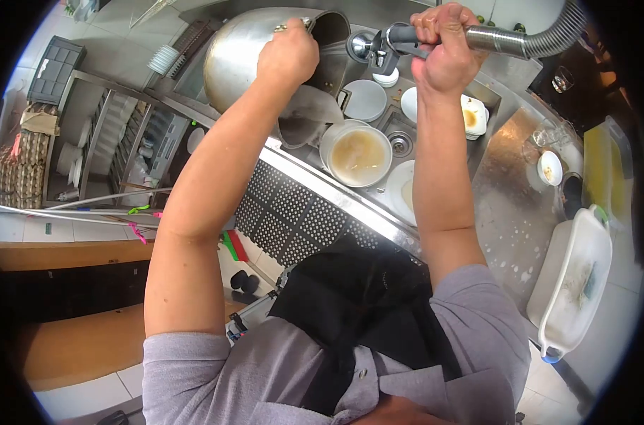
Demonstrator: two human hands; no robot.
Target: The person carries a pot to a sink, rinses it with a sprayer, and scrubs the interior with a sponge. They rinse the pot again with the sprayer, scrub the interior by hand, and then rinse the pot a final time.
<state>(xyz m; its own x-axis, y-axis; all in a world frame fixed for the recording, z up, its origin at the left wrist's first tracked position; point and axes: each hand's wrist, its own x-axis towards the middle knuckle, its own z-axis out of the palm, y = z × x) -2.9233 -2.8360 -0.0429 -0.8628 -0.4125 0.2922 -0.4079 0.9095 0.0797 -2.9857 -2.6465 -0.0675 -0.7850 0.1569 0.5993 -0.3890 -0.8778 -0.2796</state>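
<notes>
A large metal pot [230, 60] lies tipped on its side at the left of the sink, its mouth toward the right. My left hand [291, 55] is closed on the pot near its rim. My right hand [446, 53] is wrapped around the handle of a spray nozzle [363, 46], which points toward the pot's mouth. A flexible metal hose [506, 42] runs from the sprayer to the upper right. Below the hands, a round bowl [361, 157] holds cloudy brownish liquid. Whether water leaves the nozzle cannot be made out.
White plates [365, 99] and stained dishes [473, 117] lie in the sink around the drain [400, 144]. On the right counter stand a small bowl [549, 168] and glasses. A white tub [573, 283] is at the right edge. A dish rack [116, 134] stands at left.
</notes>
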